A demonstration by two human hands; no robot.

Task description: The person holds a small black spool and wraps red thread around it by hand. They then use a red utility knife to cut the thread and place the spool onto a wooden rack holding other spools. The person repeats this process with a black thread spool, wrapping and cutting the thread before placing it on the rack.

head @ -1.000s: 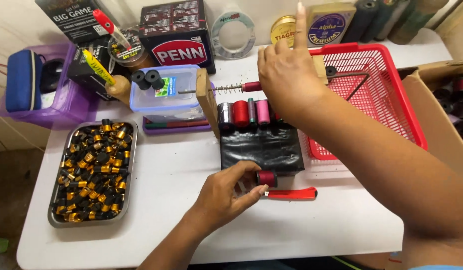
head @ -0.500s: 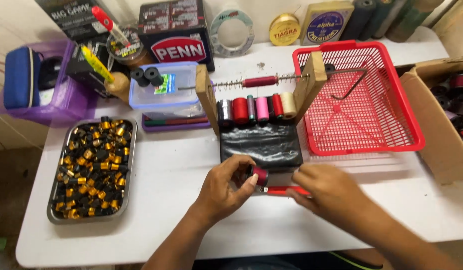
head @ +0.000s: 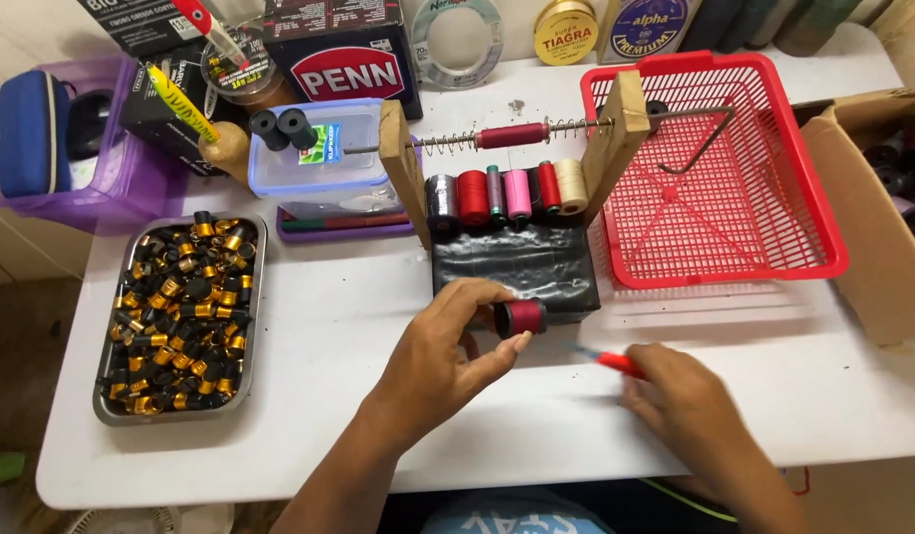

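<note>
Two hands work over the white table (head: 309, 326), before a red basket (head: 719, 213) and a wooden thread rack (head: 512, 183). The left hand (head: 442, 361) pinches a dark red spool (head: 522, 317) between thumb and fingers; the right hand (head: 680, 405) closes around a red tool (head: 615, 363).

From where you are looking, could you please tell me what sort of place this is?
Most likely a home hobby bench for fishing-rod or tackle work. A wooden thread jig holds a row of thread spools, a metal tray is full of small black-and-gold rings, and fishing-line spools stand at the back.
</note>
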